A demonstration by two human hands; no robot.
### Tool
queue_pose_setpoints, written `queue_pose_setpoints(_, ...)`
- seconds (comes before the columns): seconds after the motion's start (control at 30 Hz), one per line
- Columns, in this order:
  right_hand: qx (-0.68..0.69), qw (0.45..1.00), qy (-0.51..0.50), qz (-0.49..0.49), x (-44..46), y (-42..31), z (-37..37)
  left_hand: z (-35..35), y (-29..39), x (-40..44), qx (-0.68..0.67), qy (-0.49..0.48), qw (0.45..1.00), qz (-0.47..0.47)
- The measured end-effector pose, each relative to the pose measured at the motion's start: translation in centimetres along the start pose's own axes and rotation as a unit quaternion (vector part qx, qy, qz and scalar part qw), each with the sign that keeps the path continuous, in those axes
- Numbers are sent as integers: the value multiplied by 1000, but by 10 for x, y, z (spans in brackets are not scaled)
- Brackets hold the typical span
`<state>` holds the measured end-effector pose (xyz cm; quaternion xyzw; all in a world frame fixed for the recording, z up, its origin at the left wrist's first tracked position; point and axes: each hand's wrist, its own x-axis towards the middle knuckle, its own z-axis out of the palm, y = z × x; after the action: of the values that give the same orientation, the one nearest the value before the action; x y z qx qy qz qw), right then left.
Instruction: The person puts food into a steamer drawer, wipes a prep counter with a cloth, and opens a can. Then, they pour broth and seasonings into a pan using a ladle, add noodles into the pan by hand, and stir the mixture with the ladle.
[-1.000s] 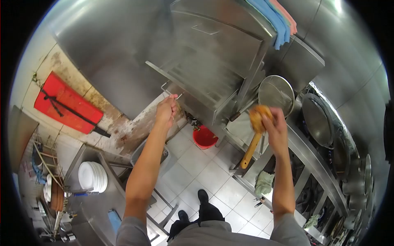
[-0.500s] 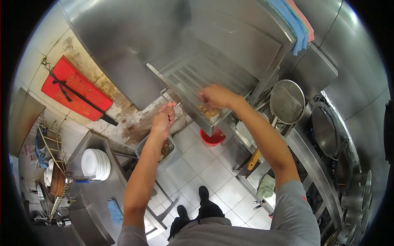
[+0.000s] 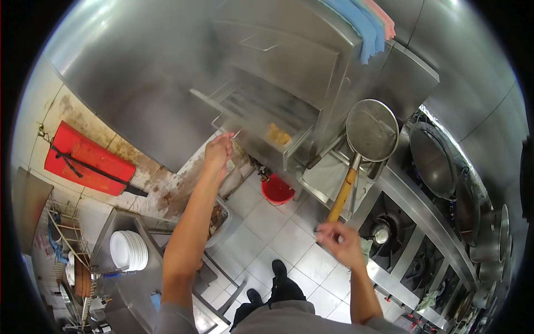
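Note:
My left hand (image 3: pixel 218 153) is closed around the wire handle (image 3: pixel 236 134) of a pulled-out metal drawer (image 3: pixel 267 146). Yellowish food pieces (image 3: pixel 278 134) lie in the drawer's near corner, and steam blurs its inside. My right hand (image 3: pixel 342 243) is away from the drawer, by the end of a strainer's wooden handle (image 3: pixel 342 195). Its fingers are loosely bent and somewhat apart, slightly smeared by motion, with nothing visible in them. The round mesh strainer (image 3: pixel 372 131) rests over a metal tray beside the drawer.
A red bucket (image 3: pixel 277 189) and a grey bin (image 3: pixel 219 222) stand on the tiled floor. At right is a stove (image 3: pixel 384 234) with a wok (image 3: pixel 436 158). Stacked white plates (image 3: pixel 128 250) sit on the left counter. Blue cloths (image 3: pixel 361 28) hang above.
My right hand has left the drawer and moved down and right, beside the strainer's handle. The left hand stays on the drawer handle. More steam hangs over the drawer, and the view has shifted.

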<state>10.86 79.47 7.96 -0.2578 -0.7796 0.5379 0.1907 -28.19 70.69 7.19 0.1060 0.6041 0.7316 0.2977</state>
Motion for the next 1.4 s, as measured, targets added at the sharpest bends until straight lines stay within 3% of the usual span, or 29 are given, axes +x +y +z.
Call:
queue_pose_setpoints(0.07,40,997,-40,53,-38,21,15,29,2,22,13,4,1000,14)
queue_pose_setpoints(0.13,-26,989,-83,121,-66,41,23,52,-11,58,17,-9,999,36)
queue_pose_setpoints(0.17,-51,989,-88,110,-77,48,24,65,-11,70,27,-12,999,44)
queue_pose_setpoints(0.4,-90,984,-25,154,-115,80,30,123,-21,109,39,37,993,105)
queue_pose_setpoints(0.43,-93,985,-8,144,-112,85,34,110,-40,124,-23,-67,978,194)
queue_pose_setpoints(0.47,-121,984,-27,127,-107,87,39,96,-62,151,273,-62,840,464)
queue_pose_setpoints(0.5,-139,982,-57,117,-103,91,43,99,-54,125,119,-140,939,290)
queue_pose_setpoints(0.57,-190,971,-129,67,-84,81,57,111,-24,51,254,-52,936,236)
queue_pose_setpoints(0.63,-182,965,-188,0,-67,87,74,96,-36,-10,182,-47,939,288)
queue_pose_setpoints(0.7,-191,951,-236,-66,-47,86,96,61,-53,-74,40,-187,972,137)
queue_pose_setpoints(0.73,-204,941,-261,-69,-37,67,107,44,-76,-101,68,-163,959,219)
queue_pose_setpoints(0.77,-204,934,-279,-87,-30,58,121,18,-67,-152,117,-137,959,217)
queue_pose_setpoints(0.8,-214,922,-299,-121,-22,50,134,-14,-57,-199,143,-156,965,155)
queue_pose_setpoints(0.9,-221,892,-363,-157,-20,-1,190,-102,-60,-333,165,-65,976,124)
queue_pose_setpoints(0.93,-204,876,-382,-212,-26,-18,212,-134,-75,-375,130,-27,985,108)
queue_pose_setpoints(1.03,-150,825,-450,-308,-55,-79,285,-219,-79,-518,133,150,978,63)
queue_pose_setpoints(1.1,-113,782,-465,-400,-87,-122,335,-257,-80,-613,136,288,948,28)
queue_pose_setpoints(1.13,-75,775,-483,-401,-110,-155,359,-277,-100,-655,146,365,918,59)
queue_pose_setpoints(1.17,-37,767,-500,-401,-135,-193,382,-279,-88,-698,108,435,893,26)
queue_pose_setpoints(1.27,-10,740,-417,-528,-183,-290,455,-293,-116,-805,30,573,815,81)
queue_pose_setpoints(1.3,4,761,-380,-526,-196,-320,483,-295,-124,-832,26,581,809,86)
queue_pose_setpoints(1.33,23,729,-342,-593,-194,-353,519,-292,-130,-858,11,624,778,69)
queue_pose_setpoints(1.4,-37,743,-295,-599,-189,-403,584,-285,-155,-900,-31,688,723,56)
